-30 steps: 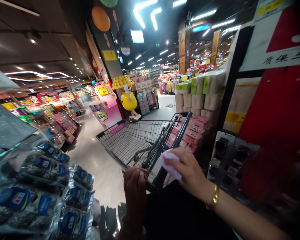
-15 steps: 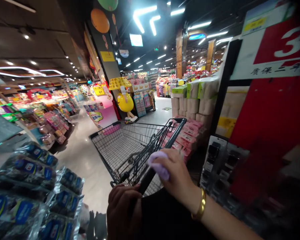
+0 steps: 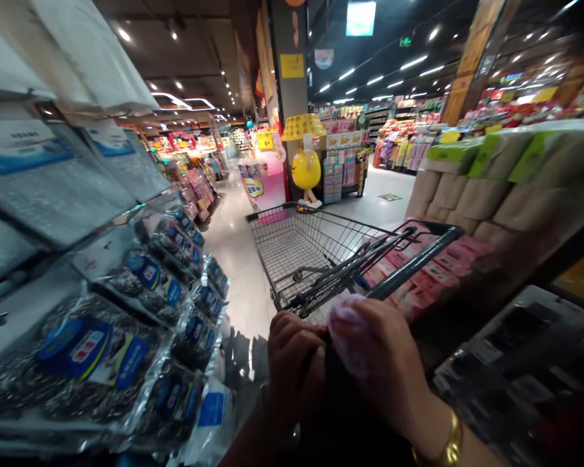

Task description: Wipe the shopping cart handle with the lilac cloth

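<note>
The shopping cart [image 3: 302,250] is a grey wire basket with a dark handle bar [image 3: 416,259] slanting towards me. My left hand [image 3: 296,357] is closed round the near end of the bar. Bunched in my right hand [image 3: 392,357] is a soft lavender cloth [image 3: 348,324], held against or just over the bar beside my left hand; whether it touches is hidden. A gold bracelet [image 3: 450,441] circles my right wrist. The basket shows bare wire mesh inside.
Bagged goods with blue labels [image 3: 90,350] hang close on the left. To the right stand stacked paper rolls [image 3: 491,188], pink packs [image 3: 433,272] and dark blister packs [image 3: 506,363]. A yellow figure [image 3: 305,167] stands by a pillar [image 3: 292,94] ahead, beside a shiny aisle floor [image 3: 236,250].
My view has swung left, so the cart and shelves sit further right. My right hand with the lavender cloth has come down the handle bar, closer to my left hand.
</note>
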### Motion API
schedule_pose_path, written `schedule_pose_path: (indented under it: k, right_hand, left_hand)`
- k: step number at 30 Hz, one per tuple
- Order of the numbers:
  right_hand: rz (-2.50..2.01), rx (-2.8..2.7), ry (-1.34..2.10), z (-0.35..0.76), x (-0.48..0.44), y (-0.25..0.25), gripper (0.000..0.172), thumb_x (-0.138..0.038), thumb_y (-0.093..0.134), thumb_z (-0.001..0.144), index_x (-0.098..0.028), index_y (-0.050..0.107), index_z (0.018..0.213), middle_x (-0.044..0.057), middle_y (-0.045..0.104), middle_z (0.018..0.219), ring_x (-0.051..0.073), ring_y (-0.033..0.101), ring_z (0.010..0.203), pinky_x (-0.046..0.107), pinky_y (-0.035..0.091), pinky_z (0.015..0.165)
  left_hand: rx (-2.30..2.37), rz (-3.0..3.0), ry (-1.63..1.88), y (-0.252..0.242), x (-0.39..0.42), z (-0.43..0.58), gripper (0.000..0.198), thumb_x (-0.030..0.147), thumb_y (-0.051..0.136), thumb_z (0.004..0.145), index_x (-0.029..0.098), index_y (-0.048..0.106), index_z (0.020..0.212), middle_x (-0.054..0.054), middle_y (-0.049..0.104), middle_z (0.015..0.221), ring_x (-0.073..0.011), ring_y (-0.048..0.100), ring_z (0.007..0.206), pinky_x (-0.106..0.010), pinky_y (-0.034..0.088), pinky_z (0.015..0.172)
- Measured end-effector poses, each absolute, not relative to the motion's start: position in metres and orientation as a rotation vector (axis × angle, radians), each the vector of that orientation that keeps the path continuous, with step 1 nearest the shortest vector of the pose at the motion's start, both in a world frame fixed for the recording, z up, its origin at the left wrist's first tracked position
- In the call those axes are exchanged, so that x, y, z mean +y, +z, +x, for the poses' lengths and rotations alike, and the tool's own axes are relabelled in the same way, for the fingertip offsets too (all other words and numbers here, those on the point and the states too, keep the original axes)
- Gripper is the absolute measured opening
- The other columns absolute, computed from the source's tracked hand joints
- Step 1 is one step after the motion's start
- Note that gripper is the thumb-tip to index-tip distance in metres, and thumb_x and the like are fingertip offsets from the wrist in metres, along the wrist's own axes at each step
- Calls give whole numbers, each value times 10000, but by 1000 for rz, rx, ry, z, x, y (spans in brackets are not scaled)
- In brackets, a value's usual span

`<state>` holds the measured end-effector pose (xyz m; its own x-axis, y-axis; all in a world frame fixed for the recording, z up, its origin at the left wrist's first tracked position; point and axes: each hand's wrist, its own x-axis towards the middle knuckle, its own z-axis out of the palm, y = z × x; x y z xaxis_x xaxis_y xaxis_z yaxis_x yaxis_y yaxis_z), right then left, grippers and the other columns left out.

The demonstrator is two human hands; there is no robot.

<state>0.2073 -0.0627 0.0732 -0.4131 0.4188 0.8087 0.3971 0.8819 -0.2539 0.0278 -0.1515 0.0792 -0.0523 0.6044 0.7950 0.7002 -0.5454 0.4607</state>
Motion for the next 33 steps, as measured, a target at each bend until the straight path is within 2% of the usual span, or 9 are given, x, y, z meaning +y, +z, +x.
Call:
schedule_pose_path:
  k: [3, 8, 13, 20, 26, 30, 33]
  right_hand:
    - [-507, -2105, -8, 217, -52, 70, 373, -150, 668, 878, -294, 651, 1221, 74, 643, 1266, 266, 603, 1171, 457, 512, 982]
    - [-697, -1980, -30, 226, -30, 77, 352, -209, 652, 881, -267, 648, 1228, 108, 632, 1250, 331, 570, 1203, 551, 480, 1000]
    - [-357, -2201, -79, 216, -52, 76, 380, -142, 667, 872, -267, 643, 1231, 97, 634, 1280, 310, 580, 1220, 496, 496, 976]
    - [-712, -1974, 27, 222, -37, 75, 318, -207, 650, 889, -279, 672, 1199, 92, 646, 1264, 320, 584, 1193, 553, 466, 1020]
    - [-358, -2115, -1, 198, -72, 66, 385, -123, 668, 852, -286, 670, 1201, 78, 659, 1236, 292, 605, 1195, 477, 514, 978]
    - [-607, -2062, -4, 225, -42, 63, 373, -163, 633, 854, -287, 673, 1203, 94, 624, 1288, 320, 591, 1187, 539, 496, 990]
    - [-726, -2049, 1, 232, -28, 79, 374, -205, 618, 866, -302, 660, 1225, 83, 632, 1276, 321, 586, 1181, 546, 491, 992]
  left_hand:
    - [-1479, -2086, -1716, 80, -155, 25, 155, 92, 532, 865, 221, 611, 828, -10, 708, 897, -176, 600, 859, -392, 460, 829]
    - [-1462, -2043, -1801, 80, -156, 24, 168, 91, 526, 868, 221, 615, 810, -9, 725, 885, -169, 608, 826, -395, 469, 820]
    - [-1491, -1984, -1821, 81, -157, 23, 173, 96, 526, 872, 218, 616, 791, -11, 724, 858, -170, 603, 814, -398, 467, 814]
    - [-1466, -2000, -1844, 79, -157, 22, 176, 91, 522, 874, 223, 606, 793, 0, 733, 873, -165, 611, 804, -408, 469, 830]
    - [-1484, -1984, -1821, 79, -158, 21, 160, 103, 535, 868, 222, 602, 786, -7, 717, 836, -169, 607, 794, -399, 466, 800]
    - [-1468, -1999, -1863, 79, -159, 20, 168, 79, 539, 849, 220, 606, 787, 6, 731, 866, -156, 618, 807, -403, 461, 835]
    - [-1462, -1955, -1907, 78, -159, 24, 159, 80, 548, 836, 219, 603, 782, 8, 731, 863, -154, 610, 798, -402, 456, 823]
